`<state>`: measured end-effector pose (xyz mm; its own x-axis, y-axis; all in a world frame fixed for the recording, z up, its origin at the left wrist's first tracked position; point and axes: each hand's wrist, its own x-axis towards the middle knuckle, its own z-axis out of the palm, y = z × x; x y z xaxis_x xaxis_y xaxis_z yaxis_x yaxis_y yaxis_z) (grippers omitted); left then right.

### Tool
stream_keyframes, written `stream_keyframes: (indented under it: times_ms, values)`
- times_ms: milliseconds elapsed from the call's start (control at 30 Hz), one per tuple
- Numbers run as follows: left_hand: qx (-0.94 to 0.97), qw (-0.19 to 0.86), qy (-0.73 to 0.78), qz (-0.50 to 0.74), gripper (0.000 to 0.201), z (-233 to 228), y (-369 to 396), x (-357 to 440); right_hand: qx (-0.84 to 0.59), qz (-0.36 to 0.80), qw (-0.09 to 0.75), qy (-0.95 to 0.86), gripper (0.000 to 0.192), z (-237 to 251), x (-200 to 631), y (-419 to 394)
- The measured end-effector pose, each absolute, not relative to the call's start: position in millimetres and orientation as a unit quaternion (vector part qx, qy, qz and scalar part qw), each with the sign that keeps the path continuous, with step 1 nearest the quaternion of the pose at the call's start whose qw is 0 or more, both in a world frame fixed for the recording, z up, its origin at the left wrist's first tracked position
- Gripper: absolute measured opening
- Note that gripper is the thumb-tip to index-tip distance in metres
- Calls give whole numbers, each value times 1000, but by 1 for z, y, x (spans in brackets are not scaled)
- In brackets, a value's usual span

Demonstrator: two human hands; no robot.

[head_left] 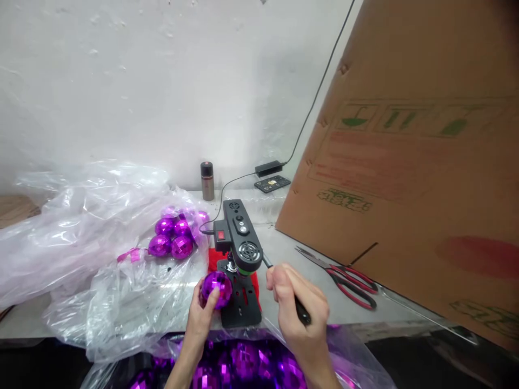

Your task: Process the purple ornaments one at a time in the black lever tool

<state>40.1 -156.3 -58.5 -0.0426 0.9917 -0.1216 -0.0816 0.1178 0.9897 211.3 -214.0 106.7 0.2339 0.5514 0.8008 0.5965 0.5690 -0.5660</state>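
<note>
My left hand (199, 319) holds a purple mirrored ball (216, 288) against the base of a small black bench press machine (239, 254), right under its head. My right hand (300, 313) is closed around the machine's black lever handle (302, 313), which runs up to the head. The machine has a red switch and stands on a black slotted base over a red cloth (214, 260).
A clear plastic bag (81, 237) at left holds several purple balls (172, 237). More purple balls (243, 367) lie in a bag at the near edge. Red-handled scissors (344, 275) lie right of the machine. A large cardboard box (413, 151) leans at right. A small metal bottle (207, 180), a phone (272, 183) and a power adapter (268, 168) sit at the back.
</note>
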Motion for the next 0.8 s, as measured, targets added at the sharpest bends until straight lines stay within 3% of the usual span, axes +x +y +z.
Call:
stream_keyframes:
  times_ms: [167,300,633,800]
  values:
    - [535,482,536,441,82,-63,-160,52,-456,-19,632,-627,34,106,212,-215]
    - [618,404,533,413,79,-64,-162,60,-457,-12,630,-627,33,107,211,-217]
    - [687,332,495,416,65,-70,-154,84,-461,-21,626,-629,31,105,212,-217]
    - [691,310,497,424,72,-78,-152,86,-456,-25,632,-626,30,100,212,-219]
